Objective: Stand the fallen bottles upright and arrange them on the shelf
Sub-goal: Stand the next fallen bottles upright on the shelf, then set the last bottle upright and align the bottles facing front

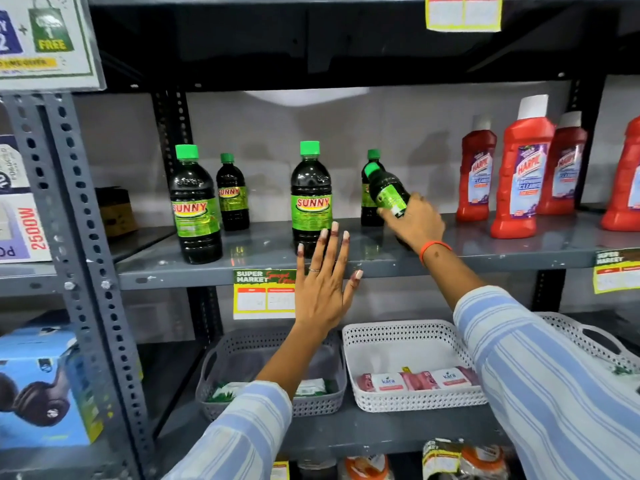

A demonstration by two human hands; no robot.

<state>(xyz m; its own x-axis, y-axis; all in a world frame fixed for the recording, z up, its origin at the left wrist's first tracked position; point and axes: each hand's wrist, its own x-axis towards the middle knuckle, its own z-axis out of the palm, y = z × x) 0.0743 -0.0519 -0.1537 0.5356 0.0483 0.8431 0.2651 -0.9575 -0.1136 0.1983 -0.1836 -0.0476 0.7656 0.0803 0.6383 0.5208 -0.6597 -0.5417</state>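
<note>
My right hand [414,221] grips a tilted dark plastic bottle with a green cap [387,190] over the grey metal shelf [242,263] — my left hand [322,289] is open flat, holding nothing.

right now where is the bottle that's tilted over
In the head view it is right of centre on the middle shelf, held tilted in the right hand: the tilted bottle leans cap-left in front of a small upright bottle.
</note>
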